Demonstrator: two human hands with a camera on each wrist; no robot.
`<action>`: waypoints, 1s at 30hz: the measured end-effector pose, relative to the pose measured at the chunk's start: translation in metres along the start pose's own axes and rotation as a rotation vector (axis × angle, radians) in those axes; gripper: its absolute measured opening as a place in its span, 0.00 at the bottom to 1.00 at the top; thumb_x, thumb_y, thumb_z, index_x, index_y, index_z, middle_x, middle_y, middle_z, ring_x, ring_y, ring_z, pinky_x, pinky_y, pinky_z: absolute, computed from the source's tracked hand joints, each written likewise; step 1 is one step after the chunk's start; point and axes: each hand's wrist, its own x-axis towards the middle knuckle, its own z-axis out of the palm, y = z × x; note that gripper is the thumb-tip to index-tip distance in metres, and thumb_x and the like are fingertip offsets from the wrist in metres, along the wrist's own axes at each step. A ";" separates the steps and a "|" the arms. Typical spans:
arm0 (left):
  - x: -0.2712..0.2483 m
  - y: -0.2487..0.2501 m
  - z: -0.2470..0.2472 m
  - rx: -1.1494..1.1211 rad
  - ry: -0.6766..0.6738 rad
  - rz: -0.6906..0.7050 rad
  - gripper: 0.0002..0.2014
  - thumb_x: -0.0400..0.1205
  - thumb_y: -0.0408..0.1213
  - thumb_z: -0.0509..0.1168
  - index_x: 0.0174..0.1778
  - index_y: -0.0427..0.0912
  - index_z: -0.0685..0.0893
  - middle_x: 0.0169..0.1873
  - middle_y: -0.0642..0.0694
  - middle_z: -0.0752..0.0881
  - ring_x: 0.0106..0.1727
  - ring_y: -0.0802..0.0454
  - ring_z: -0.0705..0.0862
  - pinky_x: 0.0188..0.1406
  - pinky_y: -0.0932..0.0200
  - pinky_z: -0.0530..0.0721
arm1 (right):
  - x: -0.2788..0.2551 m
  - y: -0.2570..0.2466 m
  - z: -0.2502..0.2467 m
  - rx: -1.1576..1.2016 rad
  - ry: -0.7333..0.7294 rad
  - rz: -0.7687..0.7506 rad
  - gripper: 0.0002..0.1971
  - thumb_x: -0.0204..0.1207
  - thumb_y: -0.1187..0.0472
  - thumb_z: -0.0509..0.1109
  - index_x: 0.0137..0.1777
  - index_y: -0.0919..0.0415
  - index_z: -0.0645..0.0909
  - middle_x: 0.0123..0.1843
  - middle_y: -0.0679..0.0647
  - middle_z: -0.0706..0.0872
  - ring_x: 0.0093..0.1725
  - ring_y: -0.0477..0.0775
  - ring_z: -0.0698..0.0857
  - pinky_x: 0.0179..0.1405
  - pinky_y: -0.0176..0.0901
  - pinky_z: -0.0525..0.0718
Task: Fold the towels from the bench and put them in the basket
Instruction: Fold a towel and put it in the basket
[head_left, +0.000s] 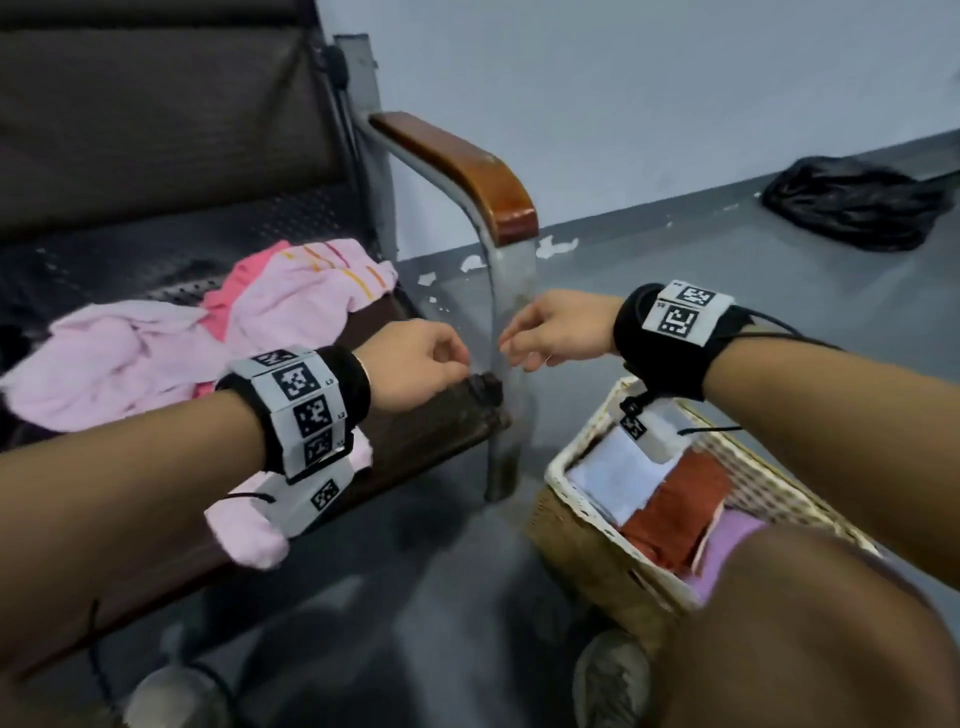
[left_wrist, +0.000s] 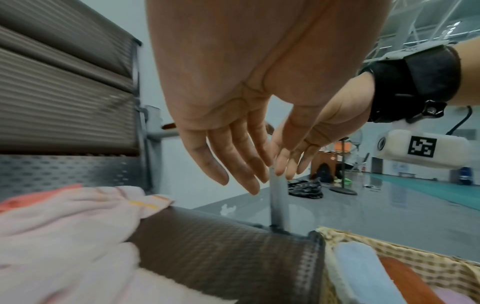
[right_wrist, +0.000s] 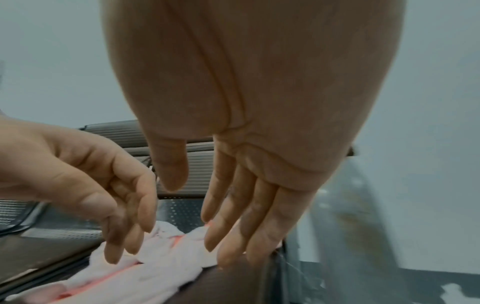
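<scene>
A crumpled pink towel (head_left: 156, 348) with darker pink and orange stripes lies on the dark bench seat (head_left: 426, 431); it also shows in the left wrist view (left_wrist: 64, 226) and the right wrist view (right_wrist: 155, 261). My left hand (head_left: 415, 364) hovers over the seat's right corner, fingers relaxed and empty (left_wrist: 233, 164). My right hand (head_left: 550, 332) hangs close beside it, fingers loosely extended, holding nothing (right_wrist: 246, 216). The wicker basket (head_left: 587, 551) stands on the floor to the right, below my right wrist, holding folded white, rust and lilac towels.
The bench's metal frame post (head_left: 506, 322) and wooden armrest (head_left: 467, 171) stand right behind both hands. A black bag (head_left: 852, 208) lies on the grey floor by the wall. My knee (head_left: 810, 634) and shoes are at the bottom.
</scene>
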 end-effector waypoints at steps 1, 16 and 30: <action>-0.014 -0.012 -0.013 0.008 0.032 -0.015 0.07 0.81 0.43 0.68 0.53 0.51 0.87 0.40 0.59 0.87 0.48 0.53 0.86 0.55 0.57 0.82 | 0.007 -0.024 0.006 0.001 -0.008 -0.032 0.13 0.83 0.55 0.69 0.62 0.60 0.86 0.53 0.53 0.91 0.48 0.48 0.89 0.48 0.40 0.84; -0.093 -0.177 0.004 0.203 -0.039 -0.453 0.43 0.71 0.64 0.73 0.80 0.52 0.70 0.73 0.47 0.80 0.70 0.45 0.79 0.68 0.51 0.78 | 0.106 -0.135 0.153 -0.482 -0.232 -0.186 0.28 0.79 0.50 0.72 0.77 0.58 0.75 0.73 0.57 0.82 0.70 0.57 0.81 0.67 0.40 0.76; -0.096 -0.141 -0.049 -0.011 0.244 -0.213 0.13 0.77 0.28 0.60 0.30 0.51 0.75 0.29 0.55 0.78 0.37 0.49 0.77 0.31 0.64 0.69 | 0.144 -0.127 0.154 -0.558 -0.044 -0.441 0.10 0.77 0.54 0.70 0.57 0.50 0.83 0.50 0.60 0.82 0.58 0.66 0.82 0.56 0.52 0.81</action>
